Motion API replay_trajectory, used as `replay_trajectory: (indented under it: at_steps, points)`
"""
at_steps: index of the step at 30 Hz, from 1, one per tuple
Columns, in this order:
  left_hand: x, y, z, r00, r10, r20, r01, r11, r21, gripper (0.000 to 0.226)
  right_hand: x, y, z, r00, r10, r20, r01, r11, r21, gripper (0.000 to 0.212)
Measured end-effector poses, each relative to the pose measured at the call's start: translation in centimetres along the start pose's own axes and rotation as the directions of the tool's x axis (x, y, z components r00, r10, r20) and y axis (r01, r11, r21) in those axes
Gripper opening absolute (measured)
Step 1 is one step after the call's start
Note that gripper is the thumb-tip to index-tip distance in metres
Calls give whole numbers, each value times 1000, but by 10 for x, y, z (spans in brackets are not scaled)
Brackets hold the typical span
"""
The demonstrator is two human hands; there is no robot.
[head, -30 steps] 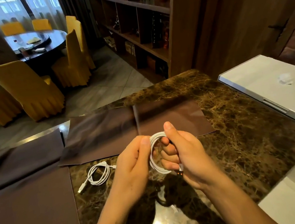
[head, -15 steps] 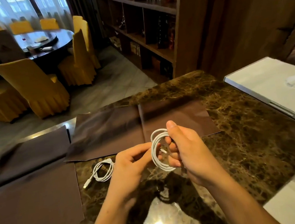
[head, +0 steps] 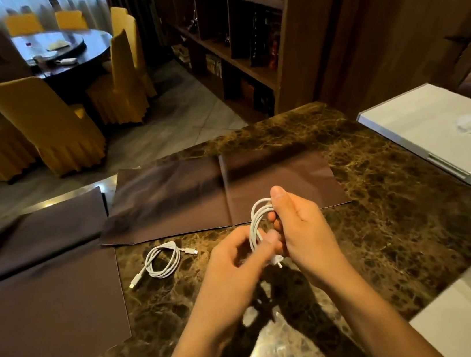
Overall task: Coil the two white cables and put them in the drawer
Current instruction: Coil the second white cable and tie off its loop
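Both hands meet above the marble tabletop [head: 381, 188]: the right hand [head: 302, 229] clenches a bundle of white cable loops [head: 257, 220], thumb pressed over the top of the coil, while the left hand [head: 234, 264] pinches the loose tail near the coil's lower end, where a small plug [head: 277, 261] pokes out just below the fingers. The second white cable [head: 161, 260], already looped, lies on the tabletop well to the left of the left hand, both connectors trailing free. The step in hand appears to be finishing the coil now held. The next move likely calls for tucking the tail so the loops hold, then gathering the other coil. No open drawer is visible; a white cabinet [head: 432, 126] stands to the right of the right hand.
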State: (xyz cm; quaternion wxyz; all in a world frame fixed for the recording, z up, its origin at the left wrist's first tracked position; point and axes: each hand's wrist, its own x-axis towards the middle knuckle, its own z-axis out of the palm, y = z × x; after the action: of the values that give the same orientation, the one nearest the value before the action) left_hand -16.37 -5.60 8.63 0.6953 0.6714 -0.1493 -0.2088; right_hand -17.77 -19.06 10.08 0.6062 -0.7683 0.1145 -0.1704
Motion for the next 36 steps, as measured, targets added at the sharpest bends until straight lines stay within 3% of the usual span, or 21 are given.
replay_trajectory:
  at_steps: [2, 5, 8, 12, 15, 18, 21, 25, 29, 31, 34, 36]
  points:
    - [3, -2, -3, 995, 96, -30, -84, 958, 275, 25, 0, 7, 2, 1000, -24, 5, 25, 999, -34, 48]
    - [9, 0, -12, 994, 104, -26, -82, 896, 436, 21, 2, 18, 6, 999, -14, 40, 14, 1000, -16, 46]
    - [12, 5, -19, 990, 143, -5, -100, 717, 690, 13, 4, 23, 5, 998, 18, 68, -17, 1000, -8, 46]
    - [11, 15, -23, 993, 93, 71, -111, 567, 816, 23, 8, 23, 6, 984, 148, 97, -160, 979, 125, 44]
    - [10, 23, -31, 996, 7, 90, -79, 544, 836, 25, 12, 28, 3, 965, 249, 87, -261, 948, 180, 43]
    - [6, 32, -39, 986, -112, 124, -10, 700, 714, 32, 13, 31, -4, 942, 309, 129, -334, 891, 309, 44]
    - [-4, 37, -47, 975, -124, 187, -4, 824, 567, 29, 15, 27, -11, 958, 262, 117, -286, 896, 340, 49]
    - [-11, 30, -53, 978, -112, 175, -14, 805, 594, 34, 15, 25, -7, 964, 246, 98, -264, 910, 318, 49]
    - [-6, 19, -48, 993, 96, 73, -116, 591, 798, 22, 14, 29, 7, 954, 300, -11, -287, 921, 262, 44]
    - [-1, 10, -33, 970, 234, 64, -179, 514, 839, 52, 16, 29, 13, 947, 314, -64, -290, 925, 243, 43]
    - [8, 2, -14, 927, 370, 60, -267, 539, 799, 47, 19, 27, 16, 933, 353, -64, -319, 897, 306, 44]
    - [17, -1, -14, 923, 384, -16, -271, 679, 682, 32, 18, 22, 12, 922, 388, -23, -348, 850, 395, 42]
